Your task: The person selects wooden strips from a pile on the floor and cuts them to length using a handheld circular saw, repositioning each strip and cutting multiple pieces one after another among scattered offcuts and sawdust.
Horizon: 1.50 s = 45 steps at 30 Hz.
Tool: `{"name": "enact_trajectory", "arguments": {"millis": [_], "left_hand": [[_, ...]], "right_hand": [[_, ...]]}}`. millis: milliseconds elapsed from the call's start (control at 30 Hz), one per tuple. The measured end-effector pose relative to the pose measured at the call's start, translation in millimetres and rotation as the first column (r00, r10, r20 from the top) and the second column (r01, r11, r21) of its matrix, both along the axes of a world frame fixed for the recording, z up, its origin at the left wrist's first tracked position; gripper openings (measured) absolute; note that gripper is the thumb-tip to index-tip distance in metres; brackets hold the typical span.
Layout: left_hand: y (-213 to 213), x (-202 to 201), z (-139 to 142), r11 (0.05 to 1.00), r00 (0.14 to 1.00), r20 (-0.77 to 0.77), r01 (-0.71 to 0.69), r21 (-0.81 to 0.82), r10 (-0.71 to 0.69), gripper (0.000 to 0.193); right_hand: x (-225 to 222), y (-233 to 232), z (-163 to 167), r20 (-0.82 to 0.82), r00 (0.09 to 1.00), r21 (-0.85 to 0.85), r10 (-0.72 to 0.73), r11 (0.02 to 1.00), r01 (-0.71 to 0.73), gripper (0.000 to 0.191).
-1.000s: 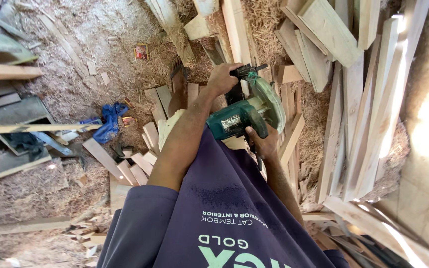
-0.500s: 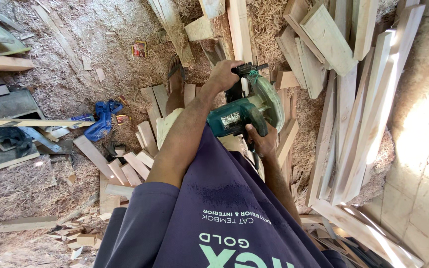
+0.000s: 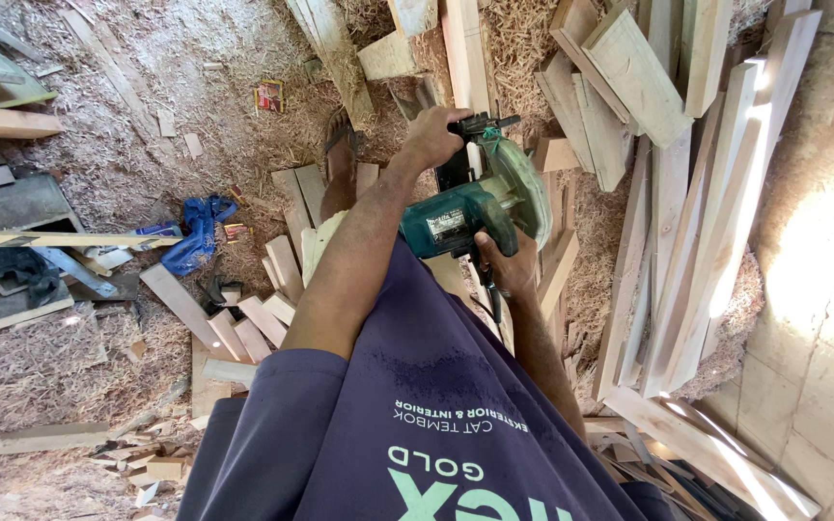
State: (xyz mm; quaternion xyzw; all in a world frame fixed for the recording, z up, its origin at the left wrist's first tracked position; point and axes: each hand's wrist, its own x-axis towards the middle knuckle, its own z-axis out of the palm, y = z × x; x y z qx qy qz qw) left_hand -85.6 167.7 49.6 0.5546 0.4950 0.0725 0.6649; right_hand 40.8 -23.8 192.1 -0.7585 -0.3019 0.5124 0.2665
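Circular saw (image 3: 475, 217): in the head view, we hold it over the planks (image 3: 649, 87), above the sawdust floor (image 3: 98, 367).
Left hand (image 3: 431, 135): wrapped around the front handle.
Right hand (image 3: 509, 265): closed underneath the motor.
Handling: we judge it heavy, rigid; grip both handles.

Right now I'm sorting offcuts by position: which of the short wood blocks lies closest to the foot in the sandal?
The short block lying lengthwise right beside the sandalled foot, at its left in the picture. The other short blocks lie further down, toward the dark-blue shirt.
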Motion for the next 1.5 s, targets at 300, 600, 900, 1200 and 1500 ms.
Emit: {"name": "enact_trajectory", "arguments": {"millis": [300,600,900,1200,1500], "left_hand": [[2,1,1,0.995,0.999,0.005,-0.033,0.089,0.033,0.056],[-29,11,-9,0.968,0.998,-0.048,0.043,0.247,-0.032,0.069],[-15,53,-1,0.952,0.963,-0.132,-0.253,-0.17,0.233,0.074],[7,146,-1,0.991,0.793,-0.594,-0.118,0.068,0.135,0.081],[-78,162,22,0.041,0.313,-0.818,0.941,0.336,-0.483,0.04]], "right_hand": [[5,3,-4,0.032,0.999,-0.043,0.018,0.999,-0.017,0.045],[21,-27,-7,0.053,0.996,-0.096,0.073,0.993,-0.068,0.055],[52,-135,24,0.164,0.977,-0.266,0.138,0.96,-0.091,0.056],[54,-233,64,0.249,0.921,-0.224,-0.301,0.907,0.357,0.046],[71,-266,48,0.214,0.705,-0.083,-0.676,0.706,0.703,0.043]]}}
